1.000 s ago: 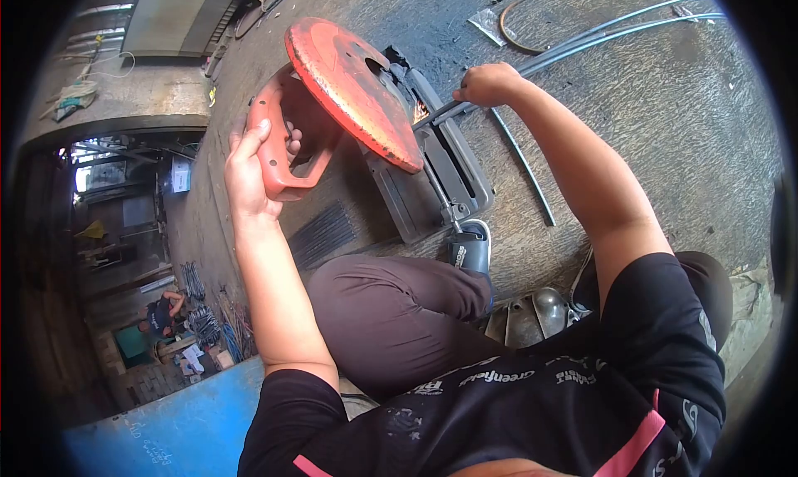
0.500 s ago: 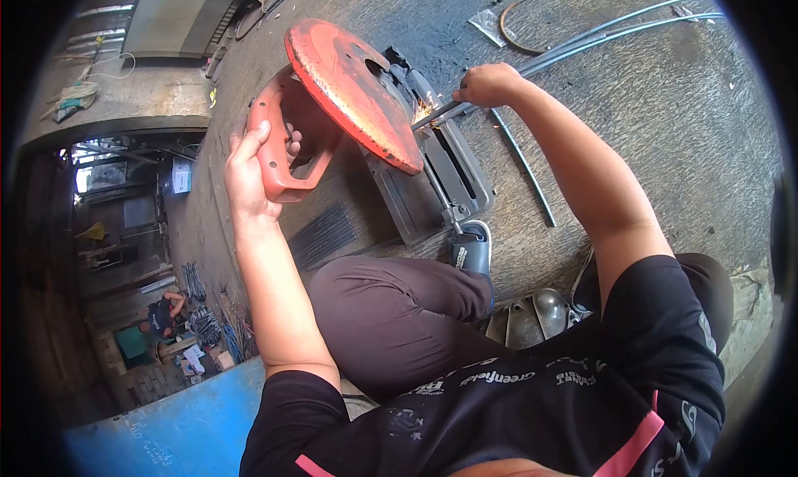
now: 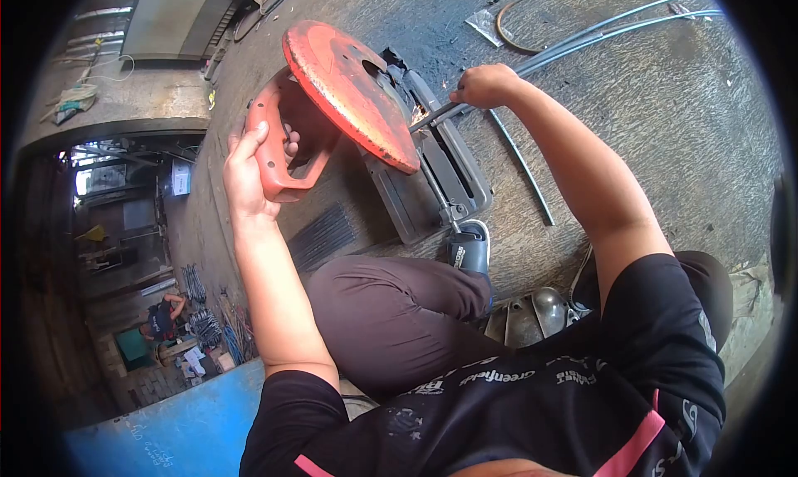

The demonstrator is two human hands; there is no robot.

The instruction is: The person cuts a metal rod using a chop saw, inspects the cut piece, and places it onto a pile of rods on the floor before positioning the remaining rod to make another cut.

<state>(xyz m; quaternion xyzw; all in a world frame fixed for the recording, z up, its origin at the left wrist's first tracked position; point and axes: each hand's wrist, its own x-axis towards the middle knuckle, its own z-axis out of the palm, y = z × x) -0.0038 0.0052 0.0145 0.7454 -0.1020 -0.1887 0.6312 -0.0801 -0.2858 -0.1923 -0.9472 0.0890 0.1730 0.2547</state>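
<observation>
An orange-red cut-off saw stands on the floor, its round guard (image 3: 353, 95) over a grey metal base (image 3: 461, 165). My left hand (image 3: 249, 169) is closed round the saw's orange handle (image 3: 270, 149), fingertips showing through the opening. My right hand (image 3: 484, 86) grips a dark metal rod (image 3: 436, 117), whose far end runs in at the guard's edge. Small sparks (image 3: 420, 114) show where rod and guard meet. The blade itself is hidden by the guard.
Long thin pipes (image 3: 615, 35) stretch over the floor at upper right. A short rod (image 3: 522, 168) lies right of the base, and a bundle of cut rods (image 3: 324, 236) left of it. Another person (image 3: 162, 315) is at lower left, near a blue surface (image 3: 183, 423).
The sparks are fewer and smaller. The saw's guard has shifted very slightly left in view; both hands keep their holds.
</observation>
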